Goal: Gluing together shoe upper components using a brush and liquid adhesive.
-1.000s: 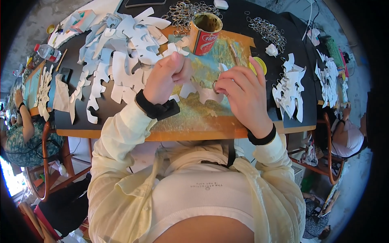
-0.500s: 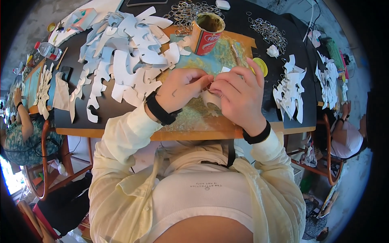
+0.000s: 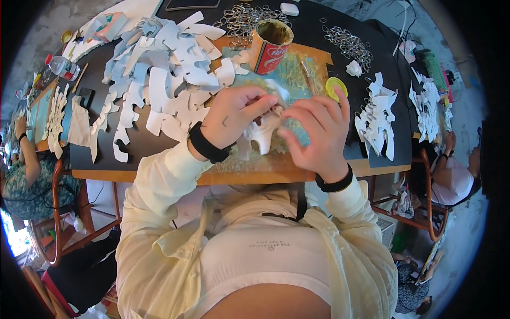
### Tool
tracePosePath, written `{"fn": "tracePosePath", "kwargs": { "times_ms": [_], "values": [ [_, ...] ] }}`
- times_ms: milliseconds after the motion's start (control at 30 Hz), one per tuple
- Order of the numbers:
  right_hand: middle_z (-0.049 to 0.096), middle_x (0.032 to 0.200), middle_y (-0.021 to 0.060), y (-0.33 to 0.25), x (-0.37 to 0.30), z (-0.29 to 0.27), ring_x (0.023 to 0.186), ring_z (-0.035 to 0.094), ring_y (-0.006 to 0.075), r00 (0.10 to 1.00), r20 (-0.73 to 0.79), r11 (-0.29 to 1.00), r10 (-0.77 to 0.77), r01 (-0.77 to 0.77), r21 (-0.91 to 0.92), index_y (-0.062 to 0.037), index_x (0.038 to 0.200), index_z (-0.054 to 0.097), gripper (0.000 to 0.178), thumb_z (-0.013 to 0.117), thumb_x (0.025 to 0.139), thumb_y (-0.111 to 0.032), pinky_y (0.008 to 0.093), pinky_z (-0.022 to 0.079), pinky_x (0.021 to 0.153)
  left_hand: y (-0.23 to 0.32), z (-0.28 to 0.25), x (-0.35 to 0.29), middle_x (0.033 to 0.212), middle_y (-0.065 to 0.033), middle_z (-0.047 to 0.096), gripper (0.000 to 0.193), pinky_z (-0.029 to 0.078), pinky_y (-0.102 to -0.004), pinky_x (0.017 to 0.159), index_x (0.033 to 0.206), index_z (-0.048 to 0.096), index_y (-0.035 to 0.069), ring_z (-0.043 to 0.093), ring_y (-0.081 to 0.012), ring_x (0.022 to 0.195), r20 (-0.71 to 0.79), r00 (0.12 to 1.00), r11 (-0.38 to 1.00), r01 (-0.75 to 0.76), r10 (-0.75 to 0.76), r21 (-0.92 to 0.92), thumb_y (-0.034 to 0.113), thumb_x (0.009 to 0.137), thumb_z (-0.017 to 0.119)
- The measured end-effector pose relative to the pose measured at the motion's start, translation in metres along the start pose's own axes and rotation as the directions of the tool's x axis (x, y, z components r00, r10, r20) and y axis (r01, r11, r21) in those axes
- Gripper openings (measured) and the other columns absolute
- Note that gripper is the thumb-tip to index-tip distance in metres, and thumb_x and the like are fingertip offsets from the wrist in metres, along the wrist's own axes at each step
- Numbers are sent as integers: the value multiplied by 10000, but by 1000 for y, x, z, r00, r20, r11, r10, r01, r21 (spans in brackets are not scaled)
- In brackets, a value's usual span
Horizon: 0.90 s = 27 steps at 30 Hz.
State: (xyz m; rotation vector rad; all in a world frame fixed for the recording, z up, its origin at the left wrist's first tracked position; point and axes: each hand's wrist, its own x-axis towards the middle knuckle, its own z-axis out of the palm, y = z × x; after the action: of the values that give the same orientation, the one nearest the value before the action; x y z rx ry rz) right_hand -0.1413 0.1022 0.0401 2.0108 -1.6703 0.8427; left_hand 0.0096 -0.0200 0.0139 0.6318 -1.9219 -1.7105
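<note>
Dark tabletop (image 3: 143, 143), crowded; stained work mat (image 3: 319, 58) before the person, with a red tin (image 3: 267, 53) standing at its far side. White cut pieces (image 3: 180, 69) heaped to the left, metal rings (image 3: 348, 45) piled farther right.

Piece in hand (image 3: 261, 139): white, curved cut-outs, pointed prongs, partly motion-blurred. It hangs above the mat, between the two hands. Left hand (image 3: 231, 117): thumb and forefinger pinching its upper edge; small brownish detail at the pinch, too blurred to identify. Right hand (image 3: 321, 133): fingers bent, thumb parted from them, fingertips near the piece; contact cannot be told.

Against half a second ago: right thumb has moved away from its fingers; piece now shows below the left hand, its cut-outs clearer. Left hand nearly unmoved.
</note>
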Motion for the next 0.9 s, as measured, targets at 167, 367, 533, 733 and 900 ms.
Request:
{"fn": "tracePosePath", "kwargs": {
  "times_ms": [167, 367, 533, 733, 900],
  "values": [
    [592, 868, -48, -1, -2, 5, 886, 544, 183, 988, 15, 984, 153, -151, -92, -154, 771, 640, 168, 750, 657, -210, 465, 297, 1026, -1, 1, 1, 788, -11, 628, 213, 435, -205, 598, 916, 623, -6, 531, -61, 642, 58, 997, 999, -46, 48, -29, 203, 914, 581],
    [619, 885, -74, -2, -6, 5, 884, 541, 161, 997, -70, 996, 16, -22, -90, -176, 745, 641, 107, 712, 667, -159, 472, 288, 1037, 3, 1, 5, 752, 22, 592, 186, 430, -190, 577, 877, 593, 52, 534, -32, 645, 129, 961, 962, 256, -243, -94, 225, 933, 552],
    [657, 938, -91, 1, -7, 2, 863, 537, 148, 995, -72, 997, -62, 58, -58, -178, 757, 638, 115, 687, 670, -122, 456, 298, 1029, -6, 3, 8, 721, 45, 564, 180, 417, -180, 569, 835, 574, 84, 508, -22, 616, 155, 966, 901, 248, -205, -355, 237, 928, 558],
    [676, 879, -92, -2, -14, -2, 718, 483, 125, 989, -107, 993, -98, 90, -75, -144, 753, 618, 121, 684, 659, -106, 316, 363, 845, -5, 5, 4, 710, 33, 557, 173, 416, -188, 579, 819, 561, 61, 509, -31, 623, 115, 985, 933, 160, -129, -321, 205, 913, 577],
    [693, 915, -77, 2, -17, -6, 612, 430, 109, 988, -36, 988, -150, 148, -45, -139, 728, 589, 133, 687, 650, -95, 244, 335, 670, -11, 9, 2, 714, 25, 562, 184, 412, -193, 575, 795, 543, 53, 506, -38, 618, 73, 989, 932, 147, -130, -330, 195, 905, 585]
  ]
}}
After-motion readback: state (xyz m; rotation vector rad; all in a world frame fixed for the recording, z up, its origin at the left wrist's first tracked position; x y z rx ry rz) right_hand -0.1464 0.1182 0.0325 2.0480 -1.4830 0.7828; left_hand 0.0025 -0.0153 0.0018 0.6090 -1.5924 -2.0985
